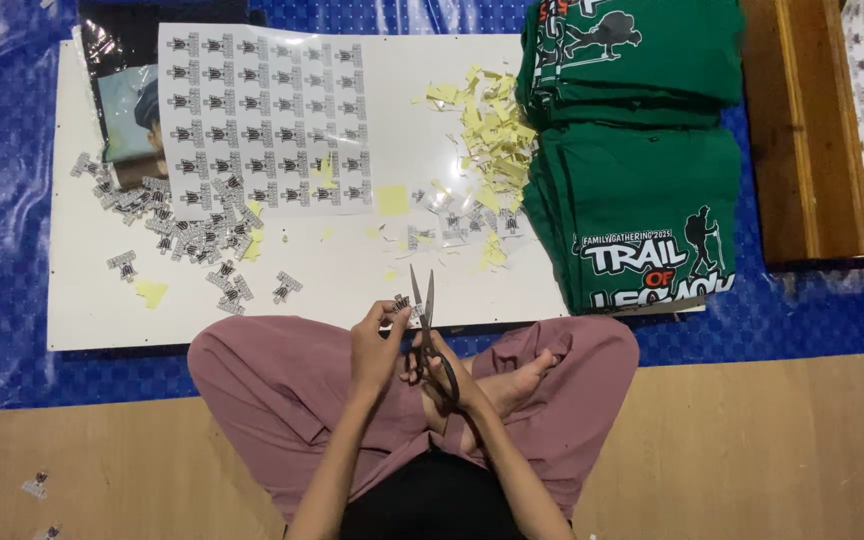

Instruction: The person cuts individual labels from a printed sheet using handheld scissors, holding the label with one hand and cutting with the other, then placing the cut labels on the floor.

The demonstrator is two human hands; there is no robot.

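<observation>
Low in the middle of the frame, a small black-and-white printed paper cut-out (401,303) is pinched between the fingertips of the left hand (376,345), just left of a pair of metal scissors (422,318). The scissors are gripped by the right hand (439,368), fingers closed through the handles, with the blades parted and their long axis pointing up the frame, towards the white board (82,310). Both hands are held close together above crossed legs in mauve trousers (272,380), forearms converging from the bottom edge.
</observation>
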